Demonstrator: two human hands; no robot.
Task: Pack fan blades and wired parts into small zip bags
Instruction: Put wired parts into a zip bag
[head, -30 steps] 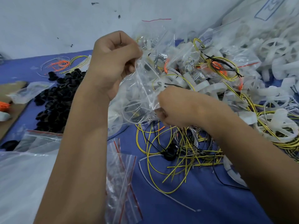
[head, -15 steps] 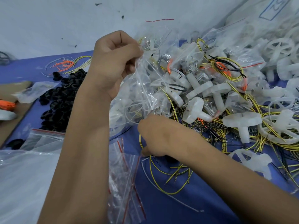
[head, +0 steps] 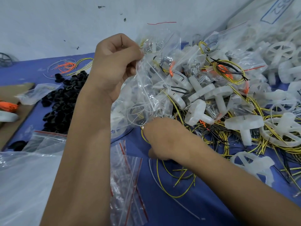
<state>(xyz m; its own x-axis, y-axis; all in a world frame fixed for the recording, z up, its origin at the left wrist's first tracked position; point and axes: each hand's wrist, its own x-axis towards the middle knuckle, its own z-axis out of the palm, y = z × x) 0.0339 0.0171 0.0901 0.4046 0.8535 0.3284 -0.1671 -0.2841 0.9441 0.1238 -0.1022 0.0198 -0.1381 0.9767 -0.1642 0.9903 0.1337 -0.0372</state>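
Pinched between thumb and curled fingers of the left hand [head: 117,62], a clear zip bag [head: 146,95] is held up by its upper edge above the blue table cover [head: 162,201], white parts and looped wire visible inside. Below the bag's bottom corner, the right hand [head: 164,139] is lowered onto the yellow wires [head: 179,181] with its fingers curled under; whether a wire is gripped cannot be told. Half a second earlier this hand was in much the same place; a second ago it was raised against the bag. White fan blades [head: 244,123] are heaped to the right, empty red-striped zip bags [head: 127,176] lie between the forearms, and black rings [head: 63,101] are piled at left.
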